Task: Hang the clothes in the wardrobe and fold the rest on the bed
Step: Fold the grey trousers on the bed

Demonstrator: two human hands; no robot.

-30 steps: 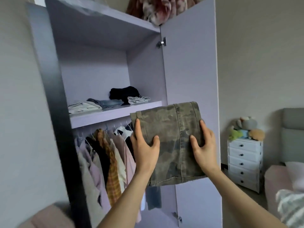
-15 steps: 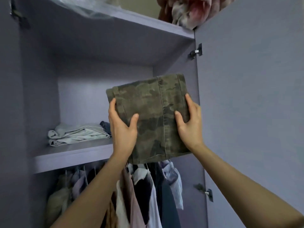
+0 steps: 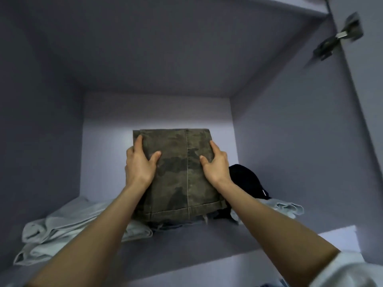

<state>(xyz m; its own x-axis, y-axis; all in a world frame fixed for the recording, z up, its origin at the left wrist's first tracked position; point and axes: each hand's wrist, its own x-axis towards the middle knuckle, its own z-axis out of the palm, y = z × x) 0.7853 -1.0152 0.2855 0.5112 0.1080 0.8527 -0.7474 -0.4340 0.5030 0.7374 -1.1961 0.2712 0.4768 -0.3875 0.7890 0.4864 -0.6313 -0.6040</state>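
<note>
Coarse, matt camouflage denim garment (image 3: 182, 172), soft pale cloth (image 3: 68, 226) beside it, on a smooth matt lilac laminate shelf (image 3: 207, 245), with a shiny metal hinge (image 3: 339, 36).

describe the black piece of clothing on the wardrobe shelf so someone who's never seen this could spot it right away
Look inside the open lilac wardrobe at its shelf. To the right of the folded camouflage garment held by both hands lies the black garment, bunched in a mound. It is the only black item; the clothes beside it are pale.
</note>
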